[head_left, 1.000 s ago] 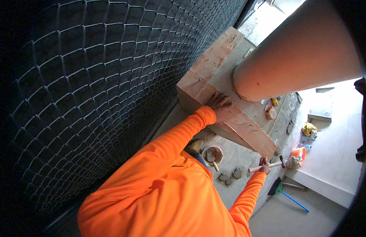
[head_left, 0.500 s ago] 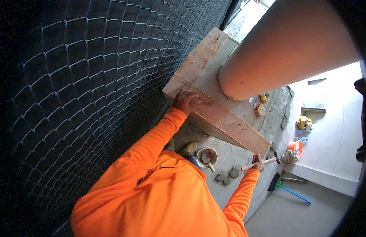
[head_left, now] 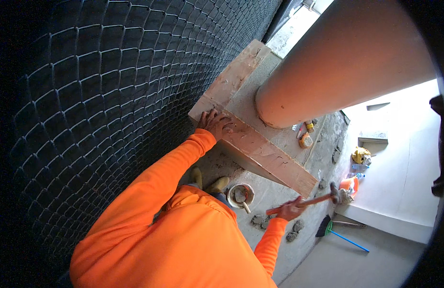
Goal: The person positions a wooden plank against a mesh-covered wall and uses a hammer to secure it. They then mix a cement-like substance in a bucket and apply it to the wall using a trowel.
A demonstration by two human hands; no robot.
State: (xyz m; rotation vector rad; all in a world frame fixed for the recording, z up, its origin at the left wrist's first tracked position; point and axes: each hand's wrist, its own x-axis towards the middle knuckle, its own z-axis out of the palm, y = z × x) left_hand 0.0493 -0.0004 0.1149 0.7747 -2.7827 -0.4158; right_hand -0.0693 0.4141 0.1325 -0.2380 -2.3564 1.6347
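My left hand (head_left: 214, 126) lies on the top of a wooden board frame (head_left: 274, 157) near its corner, fingers spread and pressed on the wood. The frame's two boards meet there, beside the base of a thick round column (head_left: 322, 72). To the right, my right hand (head_left: 291, 210) is closed round the wooden handle of a hammer (head_left: 318, 199). The hammer's head points right, beyond the frame's near right end, and appears apart from the wood. Bent nails or wire bits stick up from the boards.
Chain-link fence (head_left: 111, 105) runs along the left. A bucket (head_left: 240, 195) of mortar with a wooden-handled tool stands near my boots. Mortar lumps (head_left: 291, 235) lie on the floor. Rightward are an orange bucket (head_left: 348, 184), a broom (head_left: 346, 238) and a tape roll (head_left: 306, 140).
My right hand has drawn left and down with the hammer, whose head has turned. My left hand stays on the board, its fingers more spread. The view has shifted slightly.
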